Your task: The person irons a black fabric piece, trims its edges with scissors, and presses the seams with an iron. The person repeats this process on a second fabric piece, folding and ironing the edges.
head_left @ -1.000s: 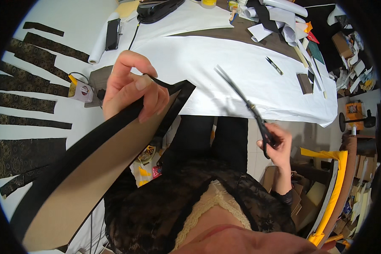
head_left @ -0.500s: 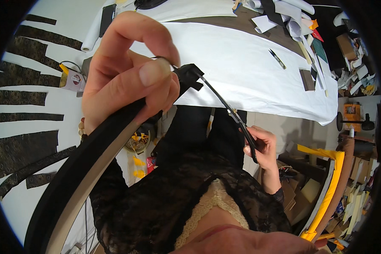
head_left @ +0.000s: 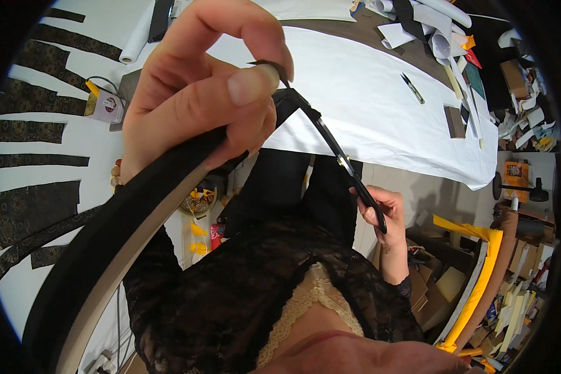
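Note:
My left hand (head_left: 199, 106) is raised close to the camera, thumb and forefinger pinching a small dark scrap of fabric (head_left: 269, 67). Its lower fingers press against a long curved band (head_left: 87, 262), black on the outer face and beige along the inner side. Below the pinched scrap, the band's black end (head_left: 287, 103) meets the tips of black-handled scissors (head_left: 343, 161). Those scissors are held by the handles in my right hand (head_left: 388, 209), lower and to the right. The blades look nearly together, and exactly how they grip the fabric is too small to tell.
A table covered in white paper (head_left: 380, 131) lies ahead, bearing a small cutter (head_left: 412, 88) and a dark block (head_left: 455, 121). Dark patterned fabric strips (head_left: 31, 202) lie on the white surface at left. Paper rolls (head_left: 441, 43) crowd the back right; a yellow-edged frame (head_left: 480, 287) stands at right.
My left hand has shifted slightly up and right with the fabric. The pinched scrap now stands clear above the band's end, and the scissor blades have come closer together.

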Action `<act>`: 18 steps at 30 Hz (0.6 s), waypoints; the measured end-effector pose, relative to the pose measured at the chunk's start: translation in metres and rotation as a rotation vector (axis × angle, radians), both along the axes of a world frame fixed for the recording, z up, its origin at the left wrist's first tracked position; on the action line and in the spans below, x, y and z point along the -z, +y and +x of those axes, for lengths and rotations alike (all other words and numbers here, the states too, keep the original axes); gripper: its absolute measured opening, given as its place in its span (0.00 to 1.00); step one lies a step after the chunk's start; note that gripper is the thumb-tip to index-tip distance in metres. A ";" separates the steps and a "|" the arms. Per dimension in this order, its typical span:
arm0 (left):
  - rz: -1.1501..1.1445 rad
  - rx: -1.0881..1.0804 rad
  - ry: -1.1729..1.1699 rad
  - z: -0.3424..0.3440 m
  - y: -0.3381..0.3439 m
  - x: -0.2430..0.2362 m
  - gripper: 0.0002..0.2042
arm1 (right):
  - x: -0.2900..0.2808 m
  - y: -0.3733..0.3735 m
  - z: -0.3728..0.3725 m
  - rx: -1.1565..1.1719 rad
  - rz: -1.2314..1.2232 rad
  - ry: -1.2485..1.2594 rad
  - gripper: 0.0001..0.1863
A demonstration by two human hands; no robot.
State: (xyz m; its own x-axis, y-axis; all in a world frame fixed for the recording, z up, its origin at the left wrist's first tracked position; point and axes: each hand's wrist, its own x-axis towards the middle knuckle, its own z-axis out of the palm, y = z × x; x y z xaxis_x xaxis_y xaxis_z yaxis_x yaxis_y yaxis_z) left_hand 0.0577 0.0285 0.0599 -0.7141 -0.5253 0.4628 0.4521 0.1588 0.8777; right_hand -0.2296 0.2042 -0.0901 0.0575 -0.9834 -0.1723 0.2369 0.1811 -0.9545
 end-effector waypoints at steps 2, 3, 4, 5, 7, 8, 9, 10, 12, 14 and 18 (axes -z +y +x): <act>0.016 -0.008 0.005 -0.002 0.001 0.000 0.08 | -0.001 0.003 -0.001 0.003 -0.010 0.009 0.22; 0.022 -0.010 0.007 -0.003 0.002 0.000 0.08 | -0.002 0.004 -0.002 0.004 -0.015 0.014 0.22; 0.021 -0.002 0.010 -0.005 0.001 0.000 0.08 | -0.002 0.006 -0.001 0.014 -0.021 0.018 0.22; 0.030 -0.001 0.016 -0.006 0.001 0.000 0.07 | -0.002 0.006 0.000 0.024 -0.027 0.023 0.23; 0.000 0.013 0.014 -0.009 -0.003 0.002 0.08 | -0.001 0.008 0.002 0.036 -0.045 0.039 0.24; -0.014 0.021 0.012 -0.011 -0.005 0.003 0.08 | 0.001 0.010 0.001 0.038 -0.057 0.050 0.24; -0.023 0.029 0.009 -0.013 -0.007 0.004 0.08 | 0.002 0.012 0.000 0.040 -0.069 0.062 0.24; -0.021 0.029 0.003 -0.015 -0.006 0.005 0.08 | 0.004 0.014 -0.001 0.037 -0.057 0.053 0.24; 0.004 0.035 -0.008 -0.019 -0.005 0.006 0.07 | 0.006 0.021 -0.005 0.034 -0.034 0.036 0.24; 0.038 0.055 -0.016 -0.027 -0.006 0.008 0.07 | 0.012 0.029 -0.005 0.058 -0.050 0.037 0.24; 0.131 0.111 -0.032 -0.043 -0.008 0.012 0.07 | 0.018 0.039 -0.003 0.081 -0.039 0.054 0.24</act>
